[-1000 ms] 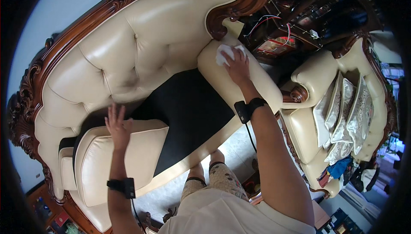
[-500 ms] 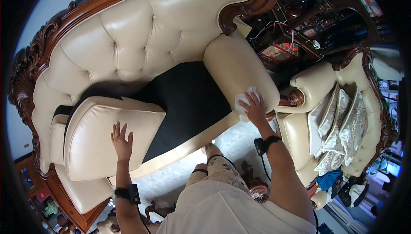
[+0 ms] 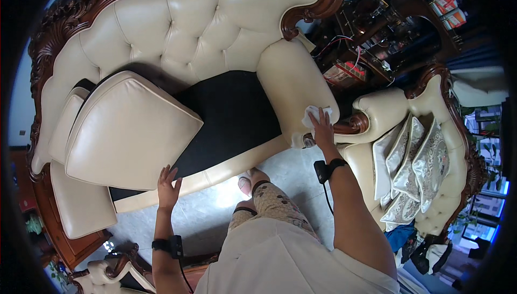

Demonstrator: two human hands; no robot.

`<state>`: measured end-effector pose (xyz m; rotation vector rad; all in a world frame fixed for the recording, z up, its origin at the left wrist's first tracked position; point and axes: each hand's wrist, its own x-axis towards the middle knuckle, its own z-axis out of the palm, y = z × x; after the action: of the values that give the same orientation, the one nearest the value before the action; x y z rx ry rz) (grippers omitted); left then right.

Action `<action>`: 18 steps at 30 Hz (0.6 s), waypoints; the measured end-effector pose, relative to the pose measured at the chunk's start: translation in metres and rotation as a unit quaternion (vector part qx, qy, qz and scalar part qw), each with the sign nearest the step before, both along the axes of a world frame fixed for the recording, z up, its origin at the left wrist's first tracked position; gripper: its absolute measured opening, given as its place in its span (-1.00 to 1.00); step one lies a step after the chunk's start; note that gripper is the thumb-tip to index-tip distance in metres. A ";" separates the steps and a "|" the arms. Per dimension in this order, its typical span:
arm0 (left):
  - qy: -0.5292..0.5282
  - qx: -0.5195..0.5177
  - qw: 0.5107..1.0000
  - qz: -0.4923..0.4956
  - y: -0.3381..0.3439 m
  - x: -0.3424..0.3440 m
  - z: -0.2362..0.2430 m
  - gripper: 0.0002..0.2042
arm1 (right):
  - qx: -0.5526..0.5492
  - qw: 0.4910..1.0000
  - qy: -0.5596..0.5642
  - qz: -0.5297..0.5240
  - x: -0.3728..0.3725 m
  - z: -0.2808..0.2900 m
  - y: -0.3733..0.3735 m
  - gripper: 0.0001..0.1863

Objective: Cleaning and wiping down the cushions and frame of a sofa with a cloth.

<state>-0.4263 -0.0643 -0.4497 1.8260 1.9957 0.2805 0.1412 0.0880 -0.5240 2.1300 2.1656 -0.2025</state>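
My right hand presses a crumpled white cloth against the front end of the cream leather armrest of a large sofa. Some of the cloth is hidden under my fingers. My left hand, empty with fingers apart, hovers by the front edge of a loose cream seat cushion; whether it touches the cushion I cannot tell. That cushion is propped at a tilt over other cushions at the sofa's left side. Right of it, the black seat base lies bare.
Carved dark wood frames the tufted backrest. To the right stands a matching armchair piled with patterned pillows. A dark shelf unit with many items is behind the armrest. Grey tiled floor shows around my feet.
My left hand has moved from in front of the loose cushion to beside its lower front edge. My right hand has slid the cloth towards the armrest's outer side. The view has shifted.
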 end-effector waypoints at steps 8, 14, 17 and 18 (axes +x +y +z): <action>-0.046 -0.033 0.998 0.041 -0.046 0.027 0.025 -0.63 | 0.012 0.999 -0.014 0.037 0.017 0.003 -0.014 -0.24; -0.051 -0.050 0.997 0.036 -0.015 0.090 0.013 -0.63 | 0.137 0.984 0.098 0.055 0.055 -0.002 0.023 -0.41; -0.044 -0.058 0.997 0.009 0.019 0.142 0.005 -0.64 | 0.165 0.976 0.131 0.065 0.082 -0.008 0.068 -0.49; -0.043 -0.053 0.998 -0.003 0.033 0.161 -0.001 -0.65 | 0.202 0.965 0.148 0.075 0.090 -0.014 0.084 -0.59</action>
<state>-0.2656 -0.0318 -0.4502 1.7244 1.9088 0.2433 0.2310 0.1717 -0.5381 2.2363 2.7338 -0.0727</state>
